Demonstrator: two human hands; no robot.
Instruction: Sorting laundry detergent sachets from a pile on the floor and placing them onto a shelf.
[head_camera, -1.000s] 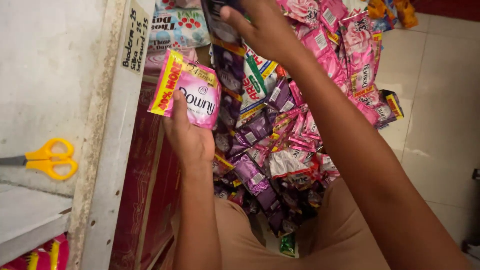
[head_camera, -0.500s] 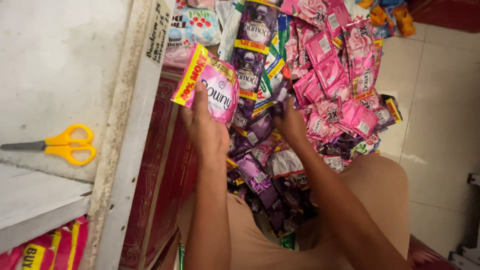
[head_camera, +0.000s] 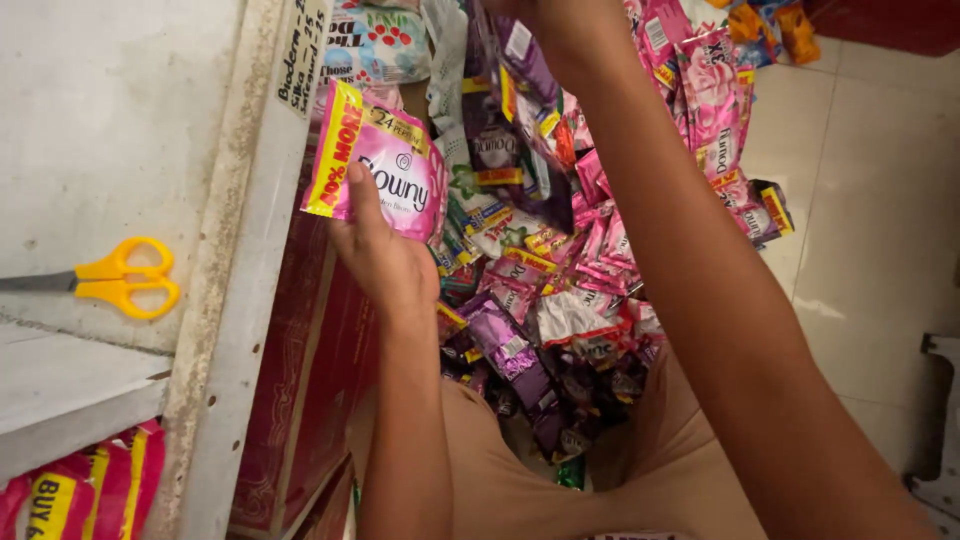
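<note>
Up close, left hand (head_camera: 385, 262) gripping a pink sachet (head_camera: 385, 170), right hand (head_camera: 560, 25) among hanging sachets (head_camera: 560, 250), its grip hidden, yellow scissors (head_camera: 120, 280) on counter (head_camera: 110, 120).

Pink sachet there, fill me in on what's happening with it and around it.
A person holds the pink sachet in the left hand, fingers wrapped around its lower edge, beside a white counter. The right hand reaches up into hanging strips of pink and purple sachets; what it grips is cut off by the frame's top edge. Yellow scissors lie on the counter, apart from both hands.
</note>
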